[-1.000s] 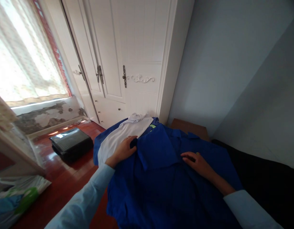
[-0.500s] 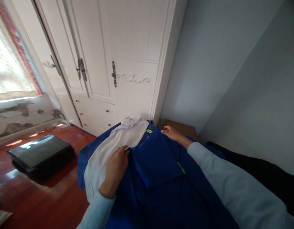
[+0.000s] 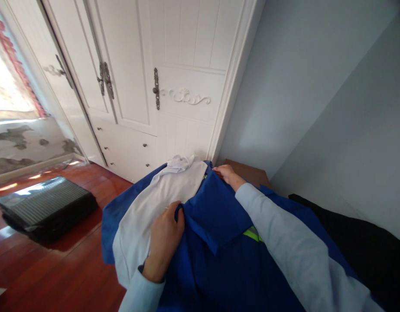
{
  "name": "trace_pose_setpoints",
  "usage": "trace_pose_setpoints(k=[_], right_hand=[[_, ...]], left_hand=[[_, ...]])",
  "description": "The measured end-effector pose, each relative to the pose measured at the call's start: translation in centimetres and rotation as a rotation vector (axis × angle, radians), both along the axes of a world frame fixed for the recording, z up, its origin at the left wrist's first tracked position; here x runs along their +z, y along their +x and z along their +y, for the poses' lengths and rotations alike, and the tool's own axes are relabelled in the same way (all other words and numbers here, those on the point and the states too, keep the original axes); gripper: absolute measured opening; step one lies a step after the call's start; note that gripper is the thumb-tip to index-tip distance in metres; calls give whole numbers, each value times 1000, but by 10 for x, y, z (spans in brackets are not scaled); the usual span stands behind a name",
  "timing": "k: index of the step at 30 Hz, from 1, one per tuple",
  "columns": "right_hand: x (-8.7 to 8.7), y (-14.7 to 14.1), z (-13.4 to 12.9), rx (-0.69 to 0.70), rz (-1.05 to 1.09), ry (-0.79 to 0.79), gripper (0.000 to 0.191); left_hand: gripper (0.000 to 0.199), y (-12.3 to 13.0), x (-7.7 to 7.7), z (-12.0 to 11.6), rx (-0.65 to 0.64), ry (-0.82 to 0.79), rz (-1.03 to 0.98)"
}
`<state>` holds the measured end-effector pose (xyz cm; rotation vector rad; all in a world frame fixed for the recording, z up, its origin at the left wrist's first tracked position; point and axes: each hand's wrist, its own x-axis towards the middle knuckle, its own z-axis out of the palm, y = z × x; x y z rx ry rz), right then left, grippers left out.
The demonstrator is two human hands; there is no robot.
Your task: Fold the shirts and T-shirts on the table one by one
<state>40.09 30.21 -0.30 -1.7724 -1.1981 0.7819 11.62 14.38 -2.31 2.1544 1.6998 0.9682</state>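
Note:
A dark blue jacket with a collar and bright yellow-green strips lies spread in front of me. My left hand pinches one end of its collar between thumb and fingers. At the collar's far end, my right hand has its fingers closed on the blue cloth. Beside the jacket, left of my left hand, a white garment lies draped, with a bunched part at its far end. More blue cloth shows beneath the white one.
A white wardrobe with dark handles stands straight ahead. On the reddish wooden floor at left sits a black ribbed case. A brown box-like piece stands by the grey wall, and black cloth lies at right.
My right hand has moved slightly left along the collar, and my left hand a little to the right. The collar flap has shifted, and the view has tilted slightly.

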Motion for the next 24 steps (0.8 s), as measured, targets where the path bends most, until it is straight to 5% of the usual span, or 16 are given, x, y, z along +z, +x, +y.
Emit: trace_pose_setpoints(k=[3,8,14,21,24], right_hand=[[3,3,-8,13,-28,87,15],[13,7,-44,90,-136,221,44],[-15,-10,-86,683,-601,242,59],[-43,-9,-83,669,-705,213,68],[-44,-9,-82,673,-743,220,67]], left_hand=[[34,0,3,-3,-8,-52,31],[38,-2,11,-1,-17,-139,-51],[14,-9,21,7,-86,-197,-169],[26,-7,34,-7,-15,0,64],[31,4,47,-6,-154,189,138]])
